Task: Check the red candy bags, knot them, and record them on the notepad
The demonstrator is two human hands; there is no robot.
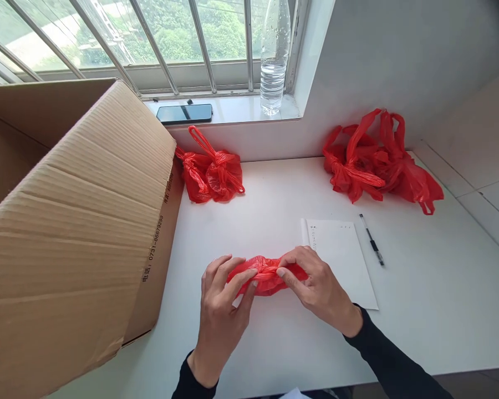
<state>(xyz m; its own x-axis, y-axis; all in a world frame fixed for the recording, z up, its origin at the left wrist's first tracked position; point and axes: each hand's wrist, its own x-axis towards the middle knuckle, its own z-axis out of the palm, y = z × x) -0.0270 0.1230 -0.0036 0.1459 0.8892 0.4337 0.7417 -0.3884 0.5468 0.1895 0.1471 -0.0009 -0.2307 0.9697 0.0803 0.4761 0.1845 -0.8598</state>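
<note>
A crumpled red plastic bag lies bunched on the white table right in front of me. My left hand pinches its left end with thumb and fingers. At the bag's right end my right hand grips it with curled fingers. Both hands hold the bag just above or on the tabletop, next to a sheet of white paper.
A large open cardboard box fills the left side. One knotted red bag sits beside it, and a pile of red bags lies at the back right. A pen rests by the paper. A phone and water bottle stand on the windowsill.
</note>
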